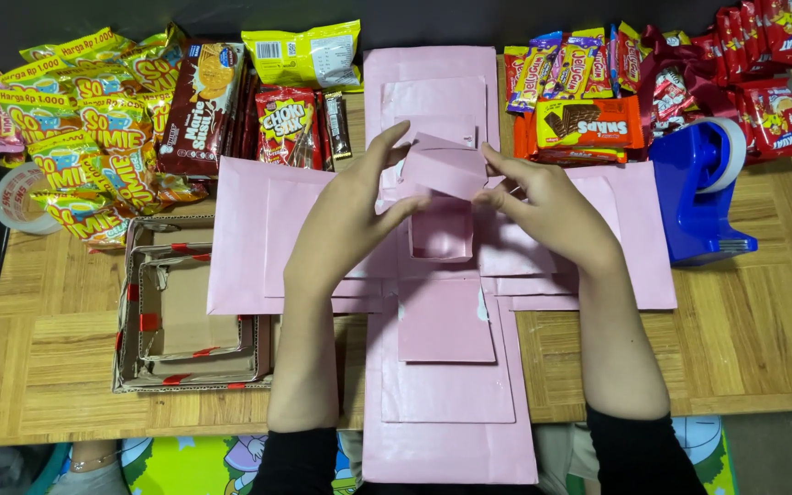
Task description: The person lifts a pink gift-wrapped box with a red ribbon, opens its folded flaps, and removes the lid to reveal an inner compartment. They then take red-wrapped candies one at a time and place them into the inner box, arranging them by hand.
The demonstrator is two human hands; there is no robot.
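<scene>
A large pink paper cross of unfolded box layers (442, 385) lies flat on the wooden table (763, 339). At its middle stands a small pink box (442, 234). My left hand (350, 215) and my right hand (543, 206) meet above it, and both grip a small pink lid or flap (446, 168), holding it just over the small box. My fingers pinch the piece from each side. My forearms in black sleeves reach in from the bottom edge.
Yellow snack packets (93, 128) and brown biscuit packs (199, 105) lie at the back left, more red and orange snacks (588, 119) at the back right. A blue tape dispenser (698, 192) stands right. Nested cardboard trays (190, 312) sit left, with a tape roll (20, 197) beside them.
</scene>
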